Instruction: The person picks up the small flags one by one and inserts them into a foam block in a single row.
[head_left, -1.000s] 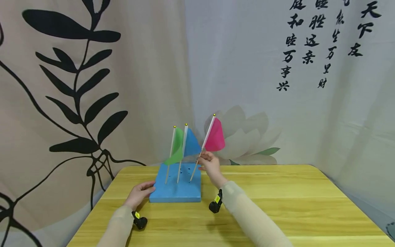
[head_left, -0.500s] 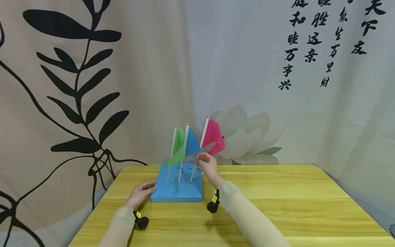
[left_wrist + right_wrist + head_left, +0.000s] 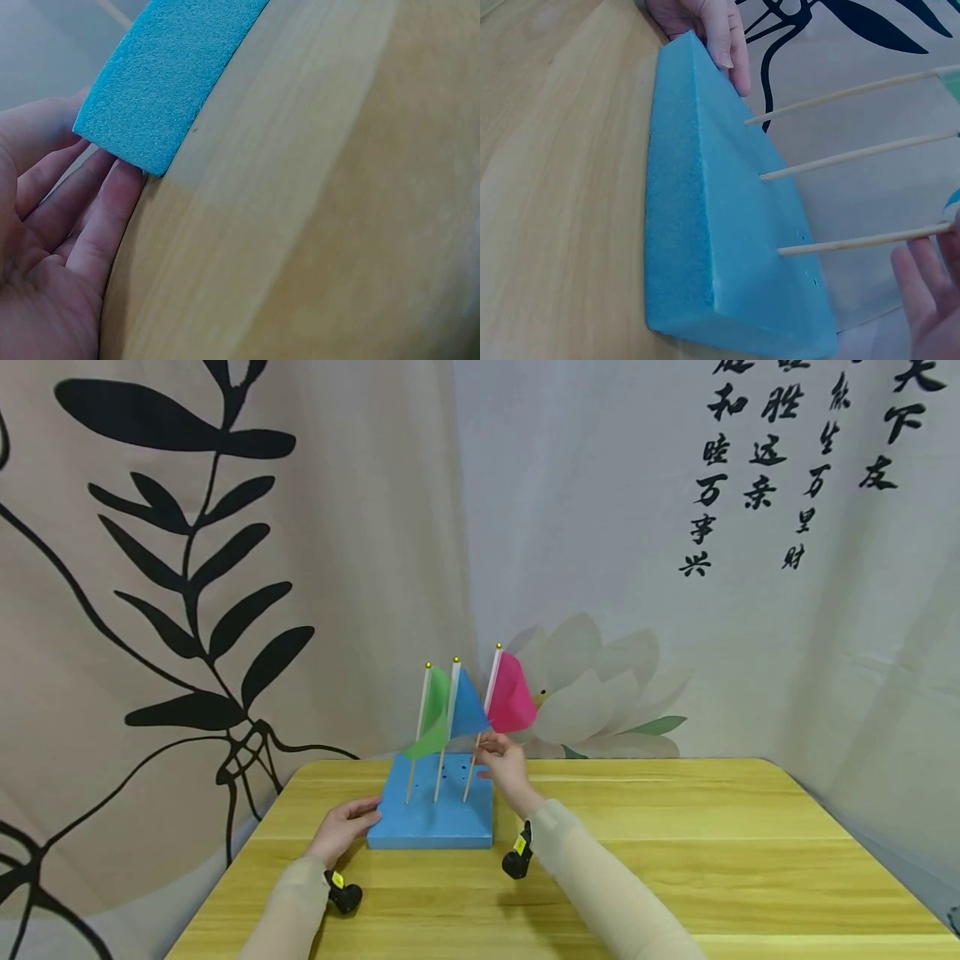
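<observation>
My right hand point(image 3: 504, 768) pinches the thin wooden stick of a pink flag point(image 3: 512, 695). The lower end of that stick meets the top of a blue foam block point(image 3: 429, 835), on its right side. Green point(image 3: 431, 718) and blue point(image 3: 468, 708) flags stand in the same block, to the left of the pink one, all leaning slightly. Against the block's left side rests my left hand point(image 3: 56, 217), its fingers fairly straight and the thumb along the top edge. In the right wrist view the three sticks rise from one row in the foam block point(image 3: 735, 217).
Several small holes point(image 3: 446, 767) show in the block's top behind the sticks. The block lies on a wooden table point(image 3: 675, 860), near its far edge. A printed curtain point(image 3: 585, 527) hangs behind. Each wrist carries a small black camera point(image 3: 517, 857).
The pink flag has swung left to a more upright lean, close to parallel with the other two, as my right hand moved slightly left. My left hand stays at the block.
</observation>
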`<state>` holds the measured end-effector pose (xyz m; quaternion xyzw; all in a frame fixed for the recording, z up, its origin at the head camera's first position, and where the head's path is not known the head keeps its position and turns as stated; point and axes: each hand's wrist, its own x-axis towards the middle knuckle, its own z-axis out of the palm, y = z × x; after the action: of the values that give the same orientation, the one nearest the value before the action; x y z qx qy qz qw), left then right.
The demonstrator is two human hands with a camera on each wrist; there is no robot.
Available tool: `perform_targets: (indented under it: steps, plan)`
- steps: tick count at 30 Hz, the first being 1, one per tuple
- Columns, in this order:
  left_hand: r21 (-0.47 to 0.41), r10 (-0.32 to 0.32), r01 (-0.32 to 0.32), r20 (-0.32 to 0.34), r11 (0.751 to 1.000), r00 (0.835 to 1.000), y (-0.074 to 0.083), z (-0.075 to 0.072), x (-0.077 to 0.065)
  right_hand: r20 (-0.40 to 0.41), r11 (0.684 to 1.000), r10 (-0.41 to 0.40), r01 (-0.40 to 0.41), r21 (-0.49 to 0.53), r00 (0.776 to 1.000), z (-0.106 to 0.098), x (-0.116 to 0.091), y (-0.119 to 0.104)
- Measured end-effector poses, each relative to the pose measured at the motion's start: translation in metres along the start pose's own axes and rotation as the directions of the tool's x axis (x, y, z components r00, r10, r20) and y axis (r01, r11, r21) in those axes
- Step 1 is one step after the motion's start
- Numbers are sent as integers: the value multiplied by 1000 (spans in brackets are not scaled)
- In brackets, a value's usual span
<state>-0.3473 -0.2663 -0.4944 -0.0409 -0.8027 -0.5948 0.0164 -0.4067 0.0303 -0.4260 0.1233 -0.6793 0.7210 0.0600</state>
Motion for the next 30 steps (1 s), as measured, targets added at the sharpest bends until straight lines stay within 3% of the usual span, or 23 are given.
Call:
perform_targets:
  steps: [8,15,22,30]
  plan:
    - [6,-4,4,-9,1000,1000,0,-1,-2,90,995,-58,65,-75,994,2,-16,-15]
    - [7,-6,6,-3,1000,1000,-1,-1,-1,93,996,-54,61,-72,994,3,-22,-18]
    - [-5,-12,12,27,1000,1000,-4,-1,6,87,994,-57,65,-84,995,-4,-22,-22]
    - [-11,-62,62,19,998,998,2,-1,10,124,993,-51,64,-103,991,-24,-23,-25]
